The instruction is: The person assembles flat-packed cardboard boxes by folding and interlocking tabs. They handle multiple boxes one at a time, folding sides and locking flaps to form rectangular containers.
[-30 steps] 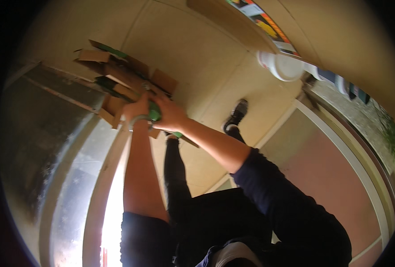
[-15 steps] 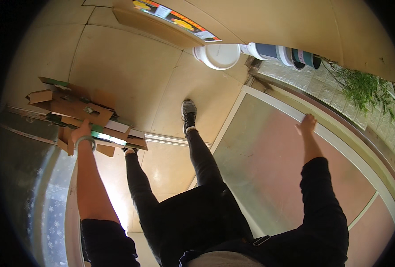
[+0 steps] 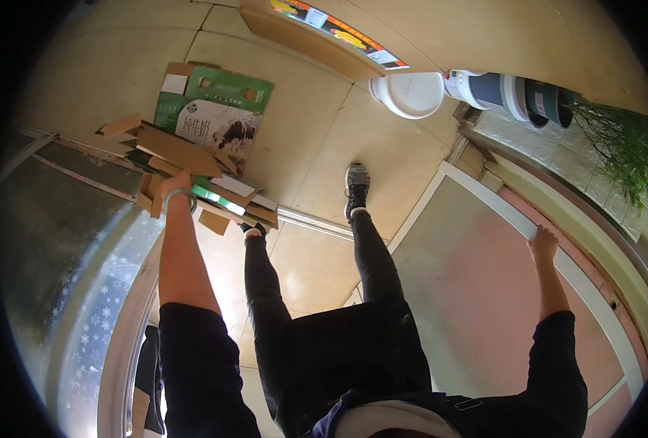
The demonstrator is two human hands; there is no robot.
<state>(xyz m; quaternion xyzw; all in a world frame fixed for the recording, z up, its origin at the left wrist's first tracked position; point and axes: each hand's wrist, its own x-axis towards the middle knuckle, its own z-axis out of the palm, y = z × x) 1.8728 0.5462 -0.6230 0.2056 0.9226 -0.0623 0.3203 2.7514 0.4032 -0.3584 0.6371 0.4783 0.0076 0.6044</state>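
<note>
My left hand (image 3: 177, 185), with a bracelet at the wrist, grips a stack of flattened cardboard boxes (image 3: 185, 153) at the left. Brown flaps stick out on several sides, and some green printed faces show. Just beyond the stack, a green and white flattened carton (image 3: 225, 109) with a cow picture appears to lie on the floor; its near edge is hidden behind the stack. On the right, my right hand (image 3: 543, 244) is closed around the pale frame of a door (image 3: 470, 292) with frosted, pinkish panels.
Tiled floor (image 3: 302, 124) stretches ahead, crossed by a threshold track (image 3: 316, 220). A large brown cardboard box (image 3: 477, 29) fills the top. Below it are a white-lidded bucket (image 3: 411, 95), more round containers (image 3: 514, 98) and a green plant (image 3: 623, 153). Glass with snowflake stickers (image 3: 83, 321) stands left.
The green and white carton has come into sight beyond the stack. A gap now shows between the door's edge and the outer frame. The whole view has shifted.
</note>
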